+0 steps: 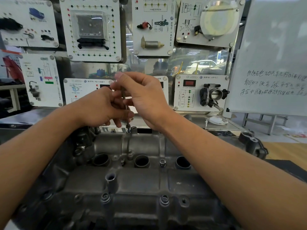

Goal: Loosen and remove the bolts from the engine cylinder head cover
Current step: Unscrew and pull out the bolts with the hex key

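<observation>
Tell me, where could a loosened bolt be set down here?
Bare: the steel shelf behind the cover, left of the left hand; and the cover's flat band between the plug holes and the near bolts. Crowded: the far edge under the tool and right hand, and the shelf by the white cable.

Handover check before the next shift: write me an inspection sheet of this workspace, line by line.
Surface: metal bench ledge behind the engine; what the engine sits on is hidden.
Job's things: cylinder head cover; centre bolt, near-left bolt and near-right bolt in their holes; thin rod upright, lower end at the cover's far edge; tool or long bolt, cannot tell.
Clutter: nothing seen.
Grippers: left hand grips the rod low; right hand pinches it higher.
Cables: white cable on the ledge.
Surroundings: training panels, whiteboard.
</observation>
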Demonstrator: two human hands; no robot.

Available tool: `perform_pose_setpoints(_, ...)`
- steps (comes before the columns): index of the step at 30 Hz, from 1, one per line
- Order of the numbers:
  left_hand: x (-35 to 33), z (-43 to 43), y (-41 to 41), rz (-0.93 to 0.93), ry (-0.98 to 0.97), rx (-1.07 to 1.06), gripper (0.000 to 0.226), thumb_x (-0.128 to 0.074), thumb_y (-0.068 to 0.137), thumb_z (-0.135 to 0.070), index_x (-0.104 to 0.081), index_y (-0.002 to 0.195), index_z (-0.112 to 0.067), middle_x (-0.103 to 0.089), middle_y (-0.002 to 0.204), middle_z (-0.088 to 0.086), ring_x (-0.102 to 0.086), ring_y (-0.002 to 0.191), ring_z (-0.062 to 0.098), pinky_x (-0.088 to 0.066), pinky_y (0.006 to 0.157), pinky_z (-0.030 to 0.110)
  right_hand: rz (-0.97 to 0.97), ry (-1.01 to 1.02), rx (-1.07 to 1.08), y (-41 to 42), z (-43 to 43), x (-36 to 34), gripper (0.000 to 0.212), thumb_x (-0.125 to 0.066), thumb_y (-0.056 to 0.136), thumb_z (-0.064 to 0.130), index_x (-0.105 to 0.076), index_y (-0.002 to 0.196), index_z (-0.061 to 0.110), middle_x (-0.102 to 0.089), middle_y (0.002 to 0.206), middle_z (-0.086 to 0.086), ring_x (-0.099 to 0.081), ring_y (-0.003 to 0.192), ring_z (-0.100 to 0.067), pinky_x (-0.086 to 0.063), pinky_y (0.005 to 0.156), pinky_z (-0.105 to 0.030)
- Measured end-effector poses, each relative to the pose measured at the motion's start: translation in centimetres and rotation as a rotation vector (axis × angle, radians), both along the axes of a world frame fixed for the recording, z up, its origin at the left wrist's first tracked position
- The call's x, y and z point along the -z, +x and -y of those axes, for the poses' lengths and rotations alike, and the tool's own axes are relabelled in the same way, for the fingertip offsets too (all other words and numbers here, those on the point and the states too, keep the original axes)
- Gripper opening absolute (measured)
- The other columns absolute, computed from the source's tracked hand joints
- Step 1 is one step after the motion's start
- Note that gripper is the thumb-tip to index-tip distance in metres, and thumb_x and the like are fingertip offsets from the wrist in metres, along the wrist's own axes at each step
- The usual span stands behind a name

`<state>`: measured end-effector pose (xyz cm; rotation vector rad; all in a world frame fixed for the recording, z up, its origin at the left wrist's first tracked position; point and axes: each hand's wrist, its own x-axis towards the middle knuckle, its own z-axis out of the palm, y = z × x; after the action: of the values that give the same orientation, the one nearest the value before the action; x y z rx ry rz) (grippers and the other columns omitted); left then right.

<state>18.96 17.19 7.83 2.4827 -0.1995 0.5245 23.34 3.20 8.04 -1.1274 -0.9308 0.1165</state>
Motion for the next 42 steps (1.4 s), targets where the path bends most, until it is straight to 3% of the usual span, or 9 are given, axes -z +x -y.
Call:
perform_pose_setpoints(5, 0.07, 0.01, 0.03, -0.009, -0.050, 0.001, 0.014, -0.077, 0.083, -0.020, -0.074, 0.082, -0.006, -0.077, 0.076, 0.002, -0.073, 0.062, 0.018, -0.048, 0.046, 0.016, -0.096, 0.034, -0.030, 0.16, 0.01, -0.30, 0.021, -0.051, 0.104, 0.019, -0.063, 0.089, 0.009, -0.071, 0.075, -0.011, -0.066, 0.059, -0.021, -0.051, 0.048, -0.023)
perform_pose_setpoints(11, 0.06, 0.17, -0.21, -0.033, -0.055, 0.027, 0.016, -0.079, 0.082, -0.019, -0.074, 0.067, -0.015, -0.073, 0.061, -0.003, -0.069, 0.055, 0.009, -0.046, 0.047, 0.012, -0.129, 0.030, -0.028, 0.50, 0.16, -0.28, 0.010, -0.060, 0.100, 0.022, -0.062, 0.101, 0.013, -0.063, 0.058, -0.004, -0.056, 0.045, -0.014, -0.045, 0.041, -0.022)
perform_pose_setpoints(15, 0.09, 0.13, -0.20, -0.031, -0.057, 0.028, 0.018, -0.080, 0.080, -0.020, -0.074, 0.063, -0.019, -0.073, 0.063, -0.001, -0.071, 0.058, 0.013, -0.047, 0.049, 0.013, -0.117, 0.060, -0.015, 0.23, -0.18, -0.15, 0.008, -0.060, 0.100, 0.019, -0.065, 0.107, 0.018, -0.060, 0.054, -0.003, -0.052, 0.042, -0.014, -0.043, 0.039, -0.021)
perform_pose_setpoints(20, 0.01, 0.01, -0.17, -0.063, -0.043, 0.006, 0.011, -0.077, 0.083, -0.024, -0.076, 0.075, -0.017, -0.076, 0.073, -0.003, -0.073, 0.061, 0.013, -0.049, 0.051, 0.022, 0.031, 0.044, 0.076, 0.12, -0.23, 0.21, 0.017, -0.057, 0.102, 0.022, -0.068, 0.091, 0.015, -0.051, 0.057, 0.000, -0.048, 0.046, -0.009, -0.039, 0.041, -0.016)
perform_pose_setpoints(23, 0.02, -0.02, -0.09, -0.057, -0.021, -0.005, 0.013, -0.075, 0.084, -0.024, -0.077, 0.082, -0.012, -0.077, 0.075, -0.004, -0.073, 0.061, 0.013, -0.051, 0.058, 0.029, 0.083, 0.035, 0.128, 0.10, -0.30, 0.25, 0.006, -0.059, 0.100, 0.014, -0.064, 0.103, 0.012, -0.053, 0.059, 0.001, -0.049, 0.048, -0.009, -0.039, 0.044, -0.014)
perform_pose_setpoints(29, 0.03, 0.02, -0.14, -0.060, -0.017, -0.001, 0.014, -0.073, 0.086, -0.023, -0.076, 0.085, -0.010, -0.077, 0.076, -0.004, -0.072, 0.061, 0.014, -0.051, 0.058, 0.030, 0.025, 0.047, 0.113, 0.12, -0.10, 0.45, 0.024, -0.057, 0.101, 0.010, -0.052, 0.125, 0.006, -0.061, 0.068, -0.001, -0.056, 0.052, -0.011, -0.043, 0.041, -0.016)
perform_pose_setpoints(34, 0.02, 0.08, -0.17, -0.056, -0.023, -0.010, 0.014, -0.074, 0.085, -0.025, -0.075, 0.083, -0.011, -0.076, 0.074, -0.004, -0.072, 0.061, 0.014, -0.050, 0.057, 0.029, 0.141, -0.050, 0.220, 0.46, -0.19, 0.21, 0.019, -0.045, 0.106, 0.011, -0.063, 0.102, 0.014, -0.054, 0.068, 0.002, -0.052, 0.058, -0.010, -0.039, 0.047, -0.014)
perform_pose_setpoints(38, 0.03, 0.06, -0.10, -0.066, -0.023, -0.016, 0.017, -0.075, 0.086, -0.027, -0.073, 0.078, -0.013, -0.076, 0.074, -0.003, -0.073, 0.062, 0.015, -0.049, 0.057, 0.029, 0.024, -0.098, 0.144, 0.50, -0.06, -0.28, 0.029, -0.038, 0.108, 0.015, -0.060, 0.089, 0.021, -0.049, 0.065, 0.004, -0.049, 0.060, -0.009, -0.039, 0.048, -0.011)
perform_pose_setpoints(42, -0.03, 0.05, -0.02, -0.071, -0.013, -0.018, 0.017, -0.075, 0.086, -0.029, -0.072, 0.078, -0.014, -0.076, 0.075, -0.004, -0.073, 0.063, 0.015, -0.050, 0.057, 0.029, 0.005, -0.086, 0.120, 0.56, -0.08, -0.11, 0.027, -0.049, 0.105, 0.028, -0.059, 0.081, 0.019, -0.050, 0.062, 0.006, -0.050, 0.059, -0.008, -0.041, 0.055, -0.016)
